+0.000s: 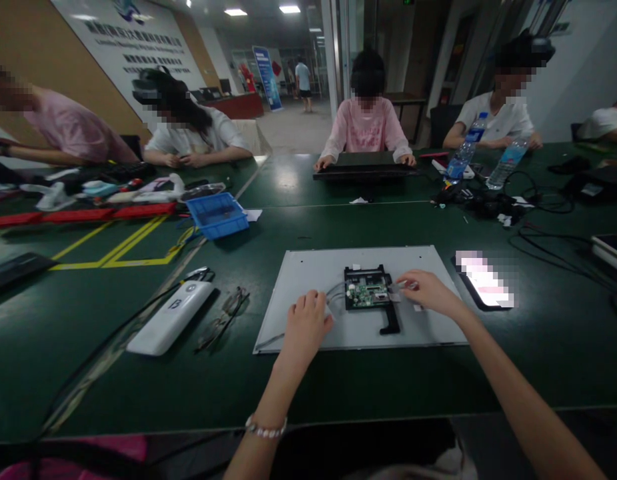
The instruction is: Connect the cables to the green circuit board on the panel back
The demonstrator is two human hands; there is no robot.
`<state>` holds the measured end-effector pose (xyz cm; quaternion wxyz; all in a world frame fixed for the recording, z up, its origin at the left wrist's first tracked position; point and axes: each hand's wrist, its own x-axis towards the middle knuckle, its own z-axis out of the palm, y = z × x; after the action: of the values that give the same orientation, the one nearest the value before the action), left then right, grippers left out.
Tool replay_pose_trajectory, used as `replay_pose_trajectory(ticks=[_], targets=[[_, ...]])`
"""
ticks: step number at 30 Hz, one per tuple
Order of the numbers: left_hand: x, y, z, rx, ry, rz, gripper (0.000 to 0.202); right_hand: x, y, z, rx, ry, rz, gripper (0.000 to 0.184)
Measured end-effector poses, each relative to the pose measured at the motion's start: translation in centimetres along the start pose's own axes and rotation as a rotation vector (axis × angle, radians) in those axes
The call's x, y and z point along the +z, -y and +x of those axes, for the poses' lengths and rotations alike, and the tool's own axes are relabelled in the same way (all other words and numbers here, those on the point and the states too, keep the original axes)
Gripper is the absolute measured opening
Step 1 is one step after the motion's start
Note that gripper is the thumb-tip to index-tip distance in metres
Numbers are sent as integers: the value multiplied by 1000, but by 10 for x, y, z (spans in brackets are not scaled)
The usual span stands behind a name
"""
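Observation:
A pale flat panel (308, 270) lies on the green table. Near its middle a green circuit board (364, 293) sits in a black bracket (391, 321). Grey cables (335, 291) run from the board's left side toward my left hand (307, 319). That hand rests low over the panel with curled fingers, and a small pale bit shows by the thumb; what it holds is hidden. At the board's right edge my right hand (427, 292) pinches a thin greyish strip (399, 285), too small to identify.
A lit phone (483, 281) lies right of the panel. To the left are eyeglasses (222, 320), a white power bank (172, 317) with a cable, and a blue basket (218, 217). Water bottles (466, 148) stand at the back right. Several people sit across the table.

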<state>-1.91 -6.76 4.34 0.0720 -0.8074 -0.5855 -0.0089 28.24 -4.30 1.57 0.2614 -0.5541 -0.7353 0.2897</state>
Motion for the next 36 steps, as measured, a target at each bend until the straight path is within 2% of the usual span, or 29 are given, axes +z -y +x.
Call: replay_pose_trajectory(ticks=[3,7,11,16,21,23,27,30,36], targets=[[0,3,-4,10,-12,-31,37,8,-2,1,-23,-13,47,23],[1,7,-9,10,-92,-84,44,15,-3,0,0,-109,95,21],[-5,5,-14,41,-168,-167,36,15,2,-3,-15,-64,114,22],[-9,-2,-17,167,-37,-160,23,13,10,-9,-25,-23,92,27],[-7,-3,-13,137,37,-83,31,16,9,-10,-32,-22,71,30],[-10,1,-12,126,24,-71,32,19,8,-9,-31,-49,54,25],[-21,14,-8,87,-102,-60,29,19,6,-9,-4,-104,73,13],[-24,25,-5,54,-157,-52,30,15,0,-11,62,-170,120,14],[-5,36,-2,108,-69,-53,27,4,-26,-13,211,-344,94,20]])
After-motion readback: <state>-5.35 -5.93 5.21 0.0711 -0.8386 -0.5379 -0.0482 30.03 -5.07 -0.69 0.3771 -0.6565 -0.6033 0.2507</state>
